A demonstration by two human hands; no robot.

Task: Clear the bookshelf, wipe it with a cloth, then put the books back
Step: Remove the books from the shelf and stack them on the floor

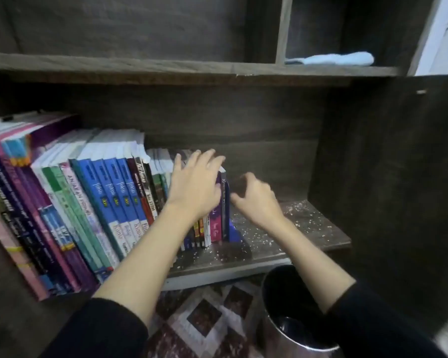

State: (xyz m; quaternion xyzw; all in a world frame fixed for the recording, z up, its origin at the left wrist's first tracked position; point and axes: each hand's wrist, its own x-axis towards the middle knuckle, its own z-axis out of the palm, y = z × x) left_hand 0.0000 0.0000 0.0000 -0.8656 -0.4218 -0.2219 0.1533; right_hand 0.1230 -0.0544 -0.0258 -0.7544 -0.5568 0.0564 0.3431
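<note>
A row of upright books (pixel 109 197) fills the left and middle of the dark wooden shelf (pixel 308 228). My left hand (pixel 194 187) lies with fingers spread over the tops of the small books at the row's right end. My right hand (pixel 256 197) hovers just right of the last dark blue book (pixel 226 215), fingers loosely curled, holding nothing; whether it touches the book I cannot tell. The bare shelf board to the right is speckled with white crumbs and dust. A light blue cloth (pixel 339 58) lies in the small compartment above right.
A shiny metal bin (pixel 290 313) stands on the patterned floor (pixel 204 319) below the shelf's front edge, under my right forearm. The upper shelf board (pixel 166 65) runs across above the books. A dark side panel (pixel 388 177) closes the shelf on the right.
</note>
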